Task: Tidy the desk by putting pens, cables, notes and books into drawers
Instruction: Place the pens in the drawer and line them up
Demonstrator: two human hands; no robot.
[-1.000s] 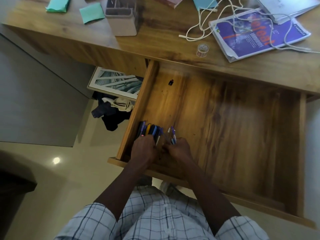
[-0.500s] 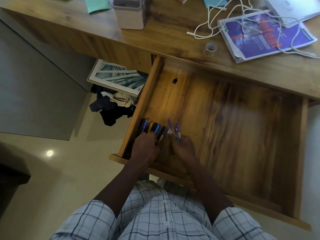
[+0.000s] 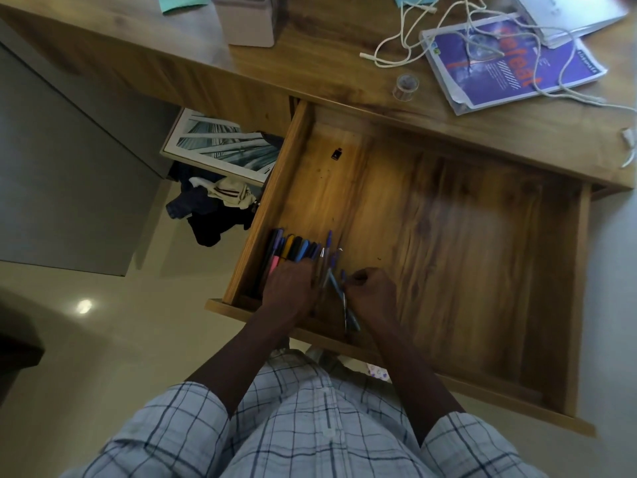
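- Head view: pens (image 3: 293, 248) lie side by side in the front-left corner of the drawer (image 3: 448, 253), against its left wall, presumably so none roll.
- My left hand (image 3: 289, 288) rests on their near ends; whether its fingers curl round any, I cannot tell.
- My right hand (image 3: 374, 291) pinches blue pens (image 3: 344, 305) just right of that row, likely to add them.
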